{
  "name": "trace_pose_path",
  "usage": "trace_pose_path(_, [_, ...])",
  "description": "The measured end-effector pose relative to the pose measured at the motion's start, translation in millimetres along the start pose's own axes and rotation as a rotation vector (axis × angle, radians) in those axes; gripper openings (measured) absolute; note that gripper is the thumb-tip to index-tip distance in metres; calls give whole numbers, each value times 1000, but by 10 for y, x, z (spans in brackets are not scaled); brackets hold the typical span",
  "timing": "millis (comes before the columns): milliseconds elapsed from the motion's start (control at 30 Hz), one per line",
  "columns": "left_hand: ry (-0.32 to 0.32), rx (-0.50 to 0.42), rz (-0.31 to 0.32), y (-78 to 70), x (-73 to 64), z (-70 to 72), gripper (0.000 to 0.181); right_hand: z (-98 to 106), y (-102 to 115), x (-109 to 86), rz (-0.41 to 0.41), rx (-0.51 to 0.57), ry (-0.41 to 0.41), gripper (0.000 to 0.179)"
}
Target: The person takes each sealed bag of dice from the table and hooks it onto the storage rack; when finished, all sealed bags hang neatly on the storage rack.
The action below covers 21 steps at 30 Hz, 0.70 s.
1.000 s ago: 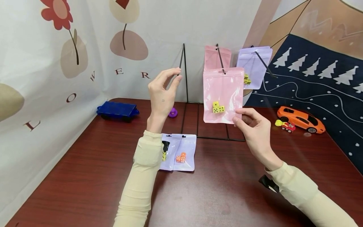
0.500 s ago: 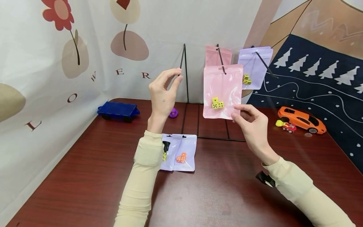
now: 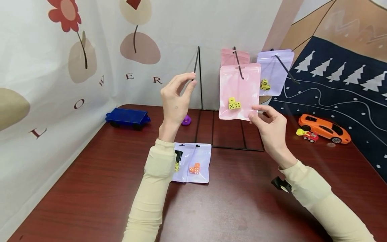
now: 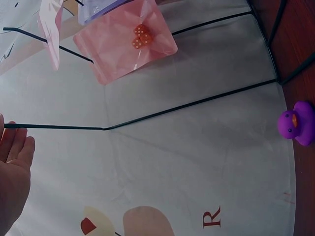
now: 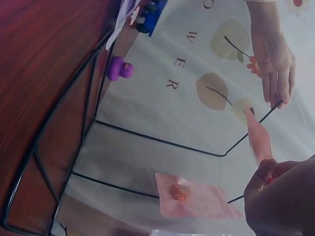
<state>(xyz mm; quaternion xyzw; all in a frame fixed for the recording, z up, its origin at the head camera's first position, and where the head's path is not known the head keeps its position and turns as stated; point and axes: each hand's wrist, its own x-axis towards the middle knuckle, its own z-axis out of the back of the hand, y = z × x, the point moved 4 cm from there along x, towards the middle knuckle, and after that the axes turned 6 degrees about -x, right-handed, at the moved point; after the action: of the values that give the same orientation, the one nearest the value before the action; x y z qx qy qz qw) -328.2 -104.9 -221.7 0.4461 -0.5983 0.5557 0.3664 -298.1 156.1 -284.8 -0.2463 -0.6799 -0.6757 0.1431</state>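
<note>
Standing on the table, the black rack has its left prong pinched at the tip by the left hand. The right hand pinches the lower right corner of a pink bag, threaded on the middle prong and showing yellow dice.

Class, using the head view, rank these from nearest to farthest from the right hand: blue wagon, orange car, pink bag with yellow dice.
1. Pink bag with yellow dice: pinched by the right hand.
2. Orange car: right of it.
3. Blue wagon: far left.
</note>
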Motion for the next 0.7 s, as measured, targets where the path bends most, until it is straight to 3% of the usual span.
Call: trace_pose_path(700, [-4,13,-9,9,1,18,13,-146,-94,260,-53,100,-58,20])
